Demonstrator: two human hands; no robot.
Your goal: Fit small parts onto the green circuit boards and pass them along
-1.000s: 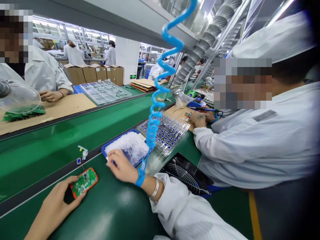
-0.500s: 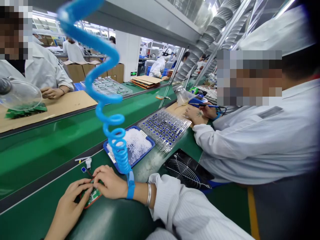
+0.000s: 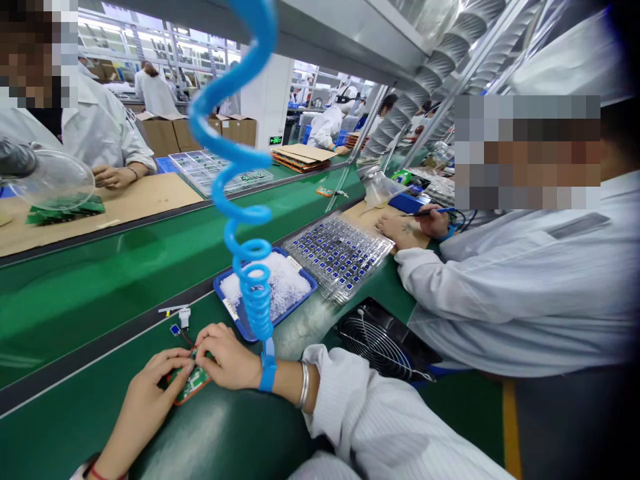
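Close handwork on the circuit board (image 3: pixel 196 383), I judge; both my hands meet over it on the green bench (image 3: pixel 240 437), just left of the blue tray (image 3: pixel 295 307). My left hand (image 3: pixel 150 390) closes on the board, thumb laid across its face, fingers along the far side. My right hand (image 3: pixel 227 357) bends over the far right part, fingertips against or very near the left ones; whether they pinch anything small I cannot tell, the spot being hidden.

The next move calls, as I judge it, for light fingertip pressure and a steady board, with no tug on the thin wires (image 3: pixel 187 339) leading off its far edge.

Materials: board flat and green, pale components on top, rounded orange rim. Beyond it, a stubby white fitting (image 3: pixel 185 317) and a small blue square (image 3: pixel 175 329) with a pale border. The tray is shallow, smooth-walled, heaped with loose white bits (image 3: pixel 290 281), grainy, translucent-looking. Next to it, a clear moulded plastic pack (image 3: pixel 336 291), glossy, carrying rows of blue-faced squares (image 3: pixel 340 257). Nearer me, a black fan (image 3: pixel 385 340) with ringed wire guard. A springy blue coil (image 3: pixel 257 310) runs to my soft-looking wristband (image 3: pixel 268 373); shiny metal bangles (image 3: pixel 304 385) sit beside it, then my finely ribbed white sleeve (image 3: pixel 370 407).
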